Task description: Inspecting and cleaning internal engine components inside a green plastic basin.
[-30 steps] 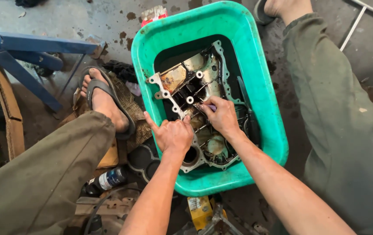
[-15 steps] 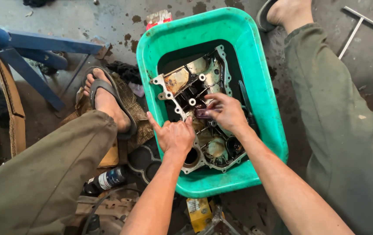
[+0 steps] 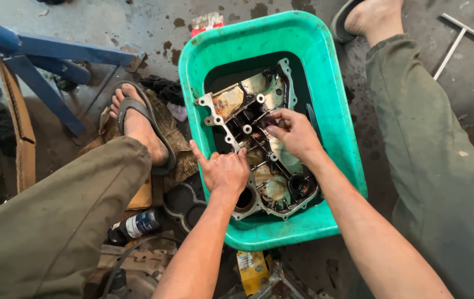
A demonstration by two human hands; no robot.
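A grimy metal engine cover point(image 3: 231, 105) with bolt holes and round openings lies tilted in dark liquid inside a green plastic tub point(image 3: 334, 99). My left hand point(image 3: 225, 170) grips the cover's near left edge, thumb spread out over the tub's rim. My right hand point(image 3: 294, 133) rests on the middle of the cover, fingers pinched together on its ribbed surface; whether they hold a small thing I cannot tell.
My legs in olive trousers flank the tub, a sandalled foot point(image 3: 137, 124) to the left. A blue metal stand point(image 3: 49, 61) stands far left. A T-handle wrench point(image 3: 458, 39) lies top right. A dark bottle point(image 3: 137, 226), a gasket point(image 3: 179, 199) and a yellow can point(image 3: 252, 268) lie near me.
My right hand has slid a little up the cover. The left hand keeps its grip on the edge.
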